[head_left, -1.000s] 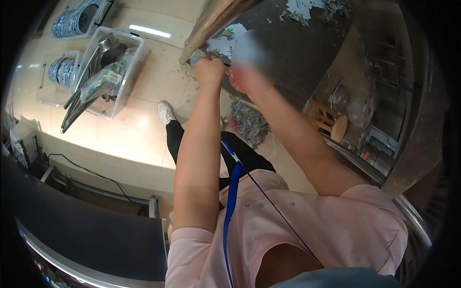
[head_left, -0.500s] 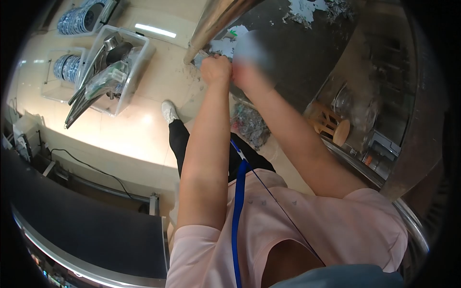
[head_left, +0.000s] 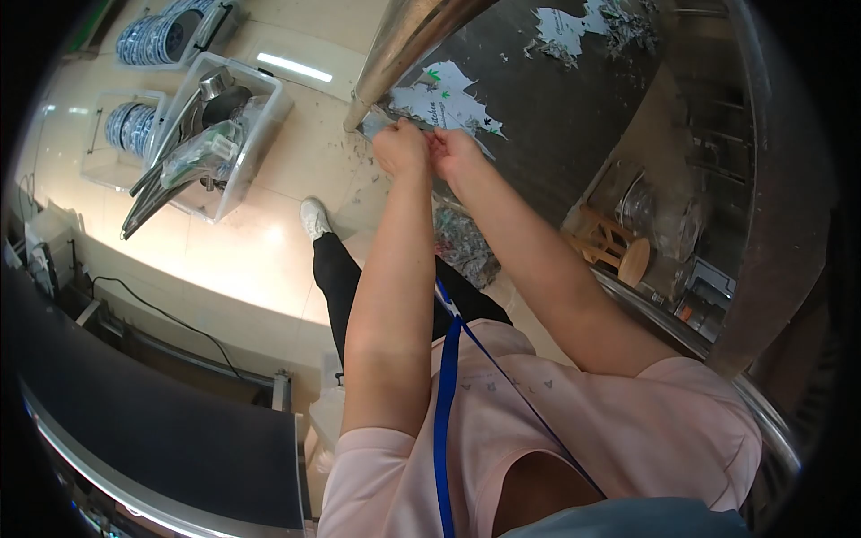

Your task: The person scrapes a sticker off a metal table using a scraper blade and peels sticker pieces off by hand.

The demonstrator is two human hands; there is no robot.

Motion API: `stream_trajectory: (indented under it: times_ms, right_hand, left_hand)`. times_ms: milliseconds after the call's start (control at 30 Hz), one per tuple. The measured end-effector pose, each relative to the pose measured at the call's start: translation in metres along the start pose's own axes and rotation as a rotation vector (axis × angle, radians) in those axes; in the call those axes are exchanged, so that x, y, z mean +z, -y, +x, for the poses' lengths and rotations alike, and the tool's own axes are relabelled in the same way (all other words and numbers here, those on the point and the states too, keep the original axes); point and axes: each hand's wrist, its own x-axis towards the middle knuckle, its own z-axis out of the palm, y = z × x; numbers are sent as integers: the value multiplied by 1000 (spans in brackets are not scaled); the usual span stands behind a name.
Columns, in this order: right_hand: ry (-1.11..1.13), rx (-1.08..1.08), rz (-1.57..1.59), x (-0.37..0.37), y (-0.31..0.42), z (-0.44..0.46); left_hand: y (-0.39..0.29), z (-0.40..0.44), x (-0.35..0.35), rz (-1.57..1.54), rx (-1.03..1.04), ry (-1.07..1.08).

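Both my hands meet at the near edge of a dark shelf surface (head_left: 547,108), close to a metal post (head_left: 395,54). My left hand (head_left: 401,148) is closed, its fingers curled at the edge beside the post. Touching or almost touching it, my right hand (head_left: 455,154) has its fingers pressed together. What they grip is hidden or too small to name. Just beyond the fingers lies a torn white printed sheet (head_left: 448,97) with green marks, stuck on the dark surface. More torn white pieces (head_left: 563,31) and grey scraps (head_left: 628,31) lie farther back.
A heap of grey scraps (head_left: 462,242) lies on the floor below my hands. Clear bins at left hold blue-patterned plates (head_left: 130,127) and metal utensils (head_left: 215,85). A wooden stool (head_left: 633,260) stands at right, near a metal rail (head_left: 650,309). A dark padded surface (head_left: 161,439) is at lower left.
The blur over my right hand and the printed sheet is gone, so both show clearly. My hands stay together at the shelf edge, shifted slightly. The view has moved a little.
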Motion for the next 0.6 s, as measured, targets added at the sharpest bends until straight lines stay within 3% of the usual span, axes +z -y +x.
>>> stream_trajectory:
  times_ms: [167, 367, 467, 600]
  right_hand:
    - [-101, -120, 76, 6, -9, -2]
    - [-7, -125, 40, -4, -8, 23]
    - [-145, -237, 145, 7, -19, 30]
    - [-31, -163, 118, 3, -14, 11]
  left_hand:
    - [-11, 4, 4, 251, -6, -53]
    - [-31, -4, -1, 364, -60, -61]
    - [-31, -2, 1, 378, -53, -46]
    - [-31, -2, 2, 435, -23, -78]
